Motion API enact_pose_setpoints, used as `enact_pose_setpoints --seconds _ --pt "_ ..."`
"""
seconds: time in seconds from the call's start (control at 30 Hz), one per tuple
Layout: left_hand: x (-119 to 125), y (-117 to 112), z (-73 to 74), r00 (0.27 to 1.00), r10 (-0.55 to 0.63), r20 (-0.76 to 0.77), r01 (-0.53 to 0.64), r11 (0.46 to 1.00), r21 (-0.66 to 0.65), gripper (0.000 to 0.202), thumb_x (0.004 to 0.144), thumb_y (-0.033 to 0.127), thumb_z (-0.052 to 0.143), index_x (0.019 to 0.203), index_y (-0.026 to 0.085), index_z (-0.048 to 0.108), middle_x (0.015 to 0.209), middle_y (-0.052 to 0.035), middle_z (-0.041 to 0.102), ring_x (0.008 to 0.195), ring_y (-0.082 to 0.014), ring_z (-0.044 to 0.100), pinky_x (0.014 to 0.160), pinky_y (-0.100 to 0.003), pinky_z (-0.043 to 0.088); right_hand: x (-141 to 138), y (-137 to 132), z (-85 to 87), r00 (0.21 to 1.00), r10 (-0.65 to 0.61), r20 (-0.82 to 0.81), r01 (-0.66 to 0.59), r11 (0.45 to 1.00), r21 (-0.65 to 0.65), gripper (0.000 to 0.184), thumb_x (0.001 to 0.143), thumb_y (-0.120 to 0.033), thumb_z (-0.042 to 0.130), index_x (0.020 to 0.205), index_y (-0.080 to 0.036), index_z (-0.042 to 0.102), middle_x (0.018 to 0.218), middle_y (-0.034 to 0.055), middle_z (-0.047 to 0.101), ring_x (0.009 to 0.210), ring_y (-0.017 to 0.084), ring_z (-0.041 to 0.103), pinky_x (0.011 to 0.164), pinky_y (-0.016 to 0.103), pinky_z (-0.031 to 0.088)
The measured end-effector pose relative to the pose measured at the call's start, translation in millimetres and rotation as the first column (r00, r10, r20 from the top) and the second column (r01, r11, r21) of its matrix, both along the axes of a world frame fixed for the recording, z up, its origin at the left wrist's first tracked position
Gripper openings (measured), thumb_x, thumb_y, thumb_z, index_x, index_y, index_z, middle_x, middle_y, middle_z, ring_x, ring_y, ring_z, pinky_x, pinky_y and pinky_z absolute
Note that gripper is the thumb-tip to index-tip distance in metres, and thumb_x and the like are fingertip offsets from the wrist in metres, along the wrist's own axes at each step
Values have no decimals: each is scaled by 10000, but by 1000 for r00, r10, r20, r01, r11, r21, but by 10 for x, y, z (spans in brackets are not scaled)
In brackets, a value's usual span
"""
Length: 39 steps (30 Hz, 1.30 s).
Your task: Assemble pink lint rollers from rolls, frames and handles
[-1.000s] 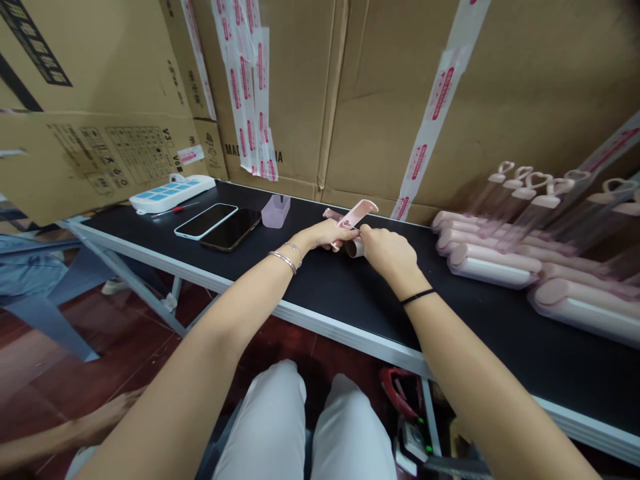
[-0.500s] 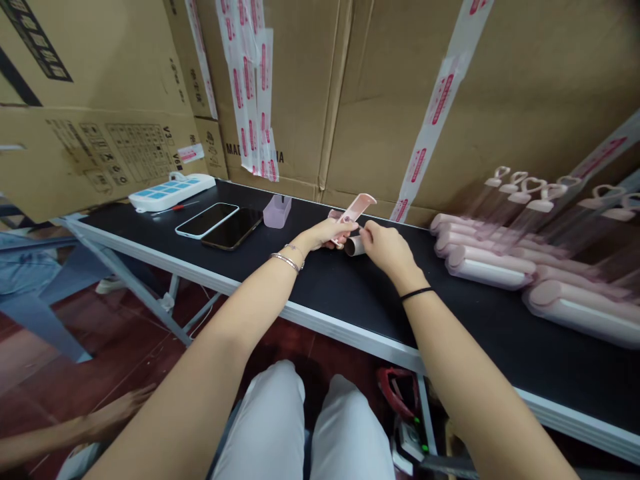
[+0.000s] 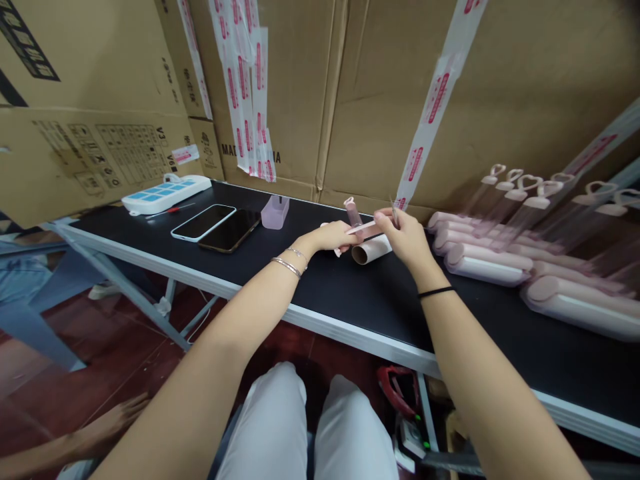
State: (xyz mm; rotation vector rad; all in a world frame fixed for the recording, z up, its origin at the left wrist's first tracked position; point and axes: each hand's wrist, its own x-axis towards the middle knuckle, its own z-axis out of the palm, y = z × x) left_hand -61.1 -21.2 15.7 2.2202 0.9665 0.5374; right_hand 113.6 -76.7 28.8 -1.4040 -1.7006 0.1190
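My left hand [image 3: 337, 237] is closed around a pale pink plastic part, mostly hidden by the fingers. A small clear pink tube with a looped top [image 3: 353, 215] stands up behind that hand. Between my hands stretches a flat pink strip [image 3: 366, 228], its right end at the fingertips of my right hand [image 3: 406, 235]. That hand is closed, and a thin pointed metal tool [image 3: 394, 212] sticks up from it. Just below, a white cardboard tube [image 3: 371, 249] with a brown inside lies on the black table.
Several pink cylinders with clear stems and heart-shaped loops [image 3: 487, 263] crowd the right side. To the left are a lilac holder [image 3: 275, 212], two phones [image 3: 231, 230], a red-handled tool [image 3: 171, 211] and a white power strip [image 3: 167, 195]. Cardboard [image 3: 380, 100] walls the back edge.
My right hand has moved slightly right, and the pointed tool now shows. The wide pink piece held upright has turned nearly level between my hands. More of the cardboard tube shows.
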Motion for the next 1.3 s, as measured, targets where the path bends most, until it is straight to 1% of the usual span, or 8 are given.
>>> enact_pose_setpoints --seconds 0.1,0.27,0.43,0.63,0.83,0.97,1.1,1.3 --pt "4 -24 16 998 41 -37 -36 994 108 267 816 322 521 605 164 565 527 2 572 476 -109 533 513 -206 375 24 53 -50 999 -2 49 4 998 -56 362 834 -477 444 841 -170 636 730 25 650 711 165 561 664 262 390" --pt "-17 -32 17 994 90 66 -104 959 265 177 775 300 593 882 164 634 765 -21 643 648 -127 577 574 -201 401 52 77 -79 999 46 -10 -47 981 -186 404 823 -537 455 861 -170 620 697 23 677 619 149 546 597 252 382" --pt "11 -33 -5 966 65 251 -95 990 108 322 768 406 633 982 170 584 833 -11 624 656 -108 556 586 -200 423 8 13 -5 999 9 50 -6 998 -69 354 801 -500 492 836 -173 624 642 13 645 620 155 548 618 259 382" --pt "91 102 -26 733 86 674 -2 992 -124 297 838 423 579 895 132 567 845 -23 630 779 -88 585 800 -227 440 -8 -11 1 995 29 98 -29 1000 4 314 789 -471 503 823 -187 632 648 7 632 634 161 549 620 262 372" --pt "-25 -57 237 412 346 843 38 918 -395 298 943 419 436 931 141 542 724 8 597 749 -82 628 748 -225 488 -59 -40 -30 956 294 -4 -292 946 -137 293 791 -433 524 848 -171 644 622 -13 601 582 126 521 580 243 370" --pt "-134 -208 369 358 413 837 8 895 -445 451 946 542 329 810 157 522 548 43 451 581 -74 567 595 -200 474 -105 -42 -44 895 431 -118 -447 864 -232 320 793 -470 533 852 -168 620 578 -39 541 493 92 442 522 230 346" --pt "-146 -218 379 357 477 804 18 857 -516 468 935 561 344 722 172 494 456 79 269 387 -38 345 427 -167 346 -158 -26 -64 943 320 -94 -332 921 -202 386 722 -544 607 784 -163 634 561 -38 511 500 92 427 519 234 333" --pt "-103 -161 366 183 537 823 173 807 -565 462 883 535 491 606 173 415 424 100 214 326 -13 240 356 -152 236 -307 -54 -47 990 137 -13 -138 986 -96 361 700 -530 609 714 -174 665 575 -13 560 567 130 485 578 261 351"
